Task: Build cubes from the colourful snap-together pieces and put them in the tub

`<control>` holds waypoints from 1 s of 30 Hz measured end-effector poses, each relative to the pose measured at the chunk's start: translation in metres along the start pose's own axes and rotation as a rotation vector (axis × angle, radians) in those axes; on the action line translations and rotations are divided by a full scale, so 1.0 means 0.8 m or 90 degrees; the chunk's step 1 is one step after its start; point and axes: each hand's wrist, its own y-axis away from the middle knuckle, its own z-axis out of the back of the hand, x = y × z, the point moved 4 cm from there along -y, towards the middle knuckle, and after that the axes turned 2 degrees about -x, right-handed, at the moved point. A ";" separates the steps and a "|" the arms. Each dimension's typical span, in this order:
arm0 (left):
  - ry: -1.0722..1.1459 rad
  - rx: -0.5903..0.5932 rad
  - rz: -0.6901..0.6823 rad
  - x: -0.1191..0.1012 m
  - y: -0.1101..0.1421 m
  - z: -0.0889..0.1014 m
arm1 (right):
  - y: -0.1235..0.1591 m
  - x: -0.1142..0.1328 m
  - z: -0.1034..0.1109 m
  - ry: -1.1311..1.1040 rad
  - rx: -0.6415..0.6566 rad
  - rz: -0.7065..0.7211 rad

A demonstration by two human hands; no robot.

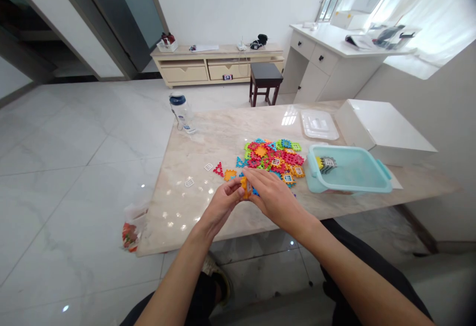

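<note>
Bare forearms point(336, 261) reach in from the bottom edge, over the marble-look table point(208, 137). Going left to right, a clear bag point(131, 231) with red contents lies beyond the table's near left corner. A water bottle point(183, 115) with a blue cap stands by the far left corner. Two small white window frames point(189, 182) lie flat and apart, then a red triangle point(218, 169) and an orange square point(230, 174). Just beside these, the left hand point(224, 198) pinches an orange piece point(244, 187) between thumb and fingers, above the table's near part. The right hand point(274, 194) closes on the same piece from the other side, fingers together over its top. Behind the hands spreads a heap of colourful toy tiles point(262, 151). Farther right are a clear lid point(319, 124) and, nearer, a pale teal tub point(351, 183) with grey and yellow pieces point(327, 164) at its left end. A white box point(390, 125) sits behind the tub.
</note>
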 end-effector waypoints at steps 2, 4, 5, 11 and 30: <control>-0.001 0.001 0.006 0.002 0.000 -0.001 | 0.002 0.000 0.002 -0.002 -0.002 -0.001; 0.001 0.001 0.009 0.003 0.000 -0.001 | 0.003 0.001 0.004 -0.004 -0.003 0.002; 0.001 0.001 0.009 0.004 0.000 -0.001 | 0.003 0.001 0.004 -0.005 -0.003 0.003; 0.006 0.006 0.020 0.005 -0.002 0.001 | 0.001 0.005 0.005 -0.012 -0.005 0.011; 0.019 -0.012 0.041 -0.002 0.004 0.003 | 0.000 0.004 0.007 -0.019 0.014 0.047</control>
